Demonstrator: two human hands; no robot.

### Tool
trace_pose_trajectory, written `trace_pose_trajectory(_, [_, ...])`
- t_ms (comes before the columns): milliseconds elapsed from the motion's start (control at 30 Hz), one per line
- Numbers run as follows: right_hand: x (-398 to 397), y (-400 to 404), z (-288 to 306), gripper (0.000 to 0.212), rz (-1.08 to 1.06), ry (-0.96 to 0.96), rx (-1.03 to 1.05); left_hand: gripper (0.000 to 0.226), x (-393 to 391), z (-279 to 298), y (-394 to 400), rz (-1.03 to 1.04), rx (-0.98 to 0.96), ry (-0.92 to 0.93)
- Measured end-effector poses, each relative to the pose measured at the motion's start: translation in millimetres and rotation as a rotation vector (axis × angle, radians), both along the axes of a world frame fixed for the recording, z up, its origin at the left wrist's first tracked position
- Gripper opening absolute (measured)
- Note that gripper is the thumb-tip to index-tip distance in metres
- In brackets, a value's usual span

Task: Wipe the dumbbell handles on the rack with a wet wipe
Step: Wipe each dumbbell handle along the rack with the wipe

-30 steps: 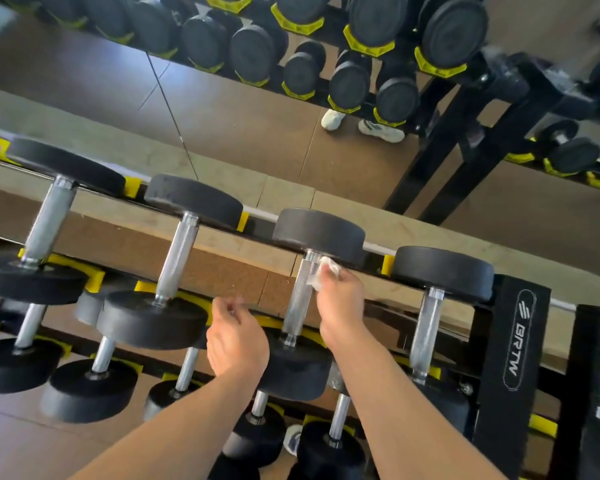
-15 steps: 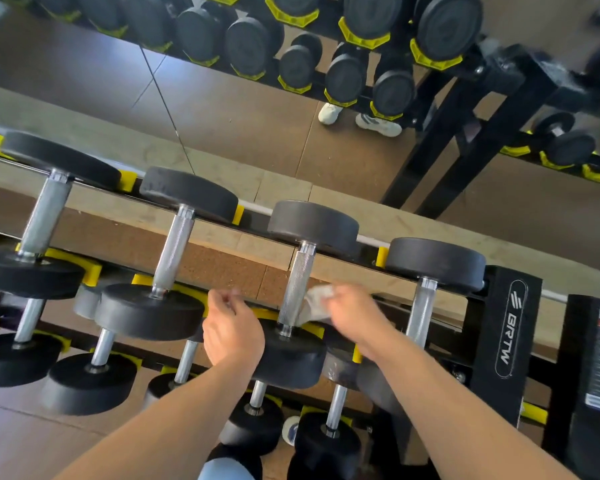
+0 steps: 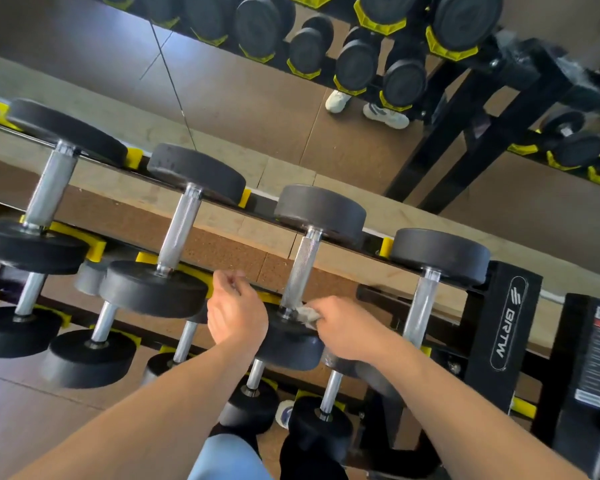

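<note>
Dumbbells are seen lying in a row on the top tier of a black rack, each with a knurled metal handle between two black heads. The wet wipe is held bunched in the right grip, whose fingers are curled round it, and it is pressed against the lower end of the handle of the third dumbbell, just where the handle meets the near head. The left grip is kept just beside the right one, on the other side of the same handle; its fingers are curled, and something pale seems to be pinched at their tips (it is too blurred to tell what). To the right of the right grip another dumbbell handle stands free, and beyond it the rack's end plate bears the letters BRTW. To the left of the left grip two more dumbbells are lying. Below both grips, smaller dumbbells rest on lower tiers. Behind the rack a mirror reflects it.
</note>
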State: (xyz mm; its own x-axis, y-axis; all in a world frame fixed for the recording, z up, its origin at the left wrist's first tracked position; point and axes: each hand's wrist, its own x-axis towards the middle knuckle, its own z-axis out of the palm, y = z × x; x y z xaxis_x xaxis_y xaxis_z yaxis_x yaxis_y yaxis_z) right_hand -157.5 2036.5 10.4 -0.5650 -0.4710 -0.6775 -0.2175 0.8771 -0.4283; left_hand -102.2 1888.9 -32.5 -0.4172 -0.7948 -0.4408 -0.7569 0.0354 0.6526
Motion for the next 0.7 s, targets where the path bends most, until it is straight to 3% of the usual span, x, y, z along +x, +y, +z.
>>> trace_pose_trajectory(67, [-5, -2, 14, 0.031, -0.121, 0.154, -0.143, 0.012, 1, 1, 0, -0.008, 0.0, 0.01])
trace_pose_trajectory(133, [-13, -13, 27, 0.039, -0.268, 0.474, -0.339, 0.015, 1, 2, 0, -0.013, 0.005, 0.013])
trace_pose_trajectory(200, [-27, -25, 26, 0.042, -0.097, 0.743, -0.485, 0.017, 1, 1, 0, -0.009, 0.002, -0.002])
trace_pose_trajectory(267, [-44, -33, 13, 0.039, 0.269, 0.855, -0.406, 0.017, 0, -1, 0, 0.001, -0.005, -0.016])
trace_pose_trajectory(333, [-53, -39, 2, 0.041, 0.552, 0.823, -0.19, 0.018, 0, -2, 0, 0.008, -0.013, -0.017])
trace_pose_trajectory(400, [-59, -41, -8, 0.036, 0.661, 0.74, -0.045, 0.017, 0, -2, 0, 0.012, -0.013, -0.015])
trace_pose_trajectory(500, [-55, -41, -11, 0.031, 0.735, 0.651, -0.041, 0.017, -1, -1, 0, 0.02, -0.016, -0.034])
trace_pose_trajectory(633, [-19, -36, -7, 0.019, 0.587, 0.284, -0.089, 0.015, -1, -3, 1, 0.023, -0.021, -0.032])
trace_pose_trajectory(700, [-13, -35, 1, 0.014, 0.342, 0.136, -0.195, 0.014, -1, -4, 1, 0.02, -0.016, -0.027])
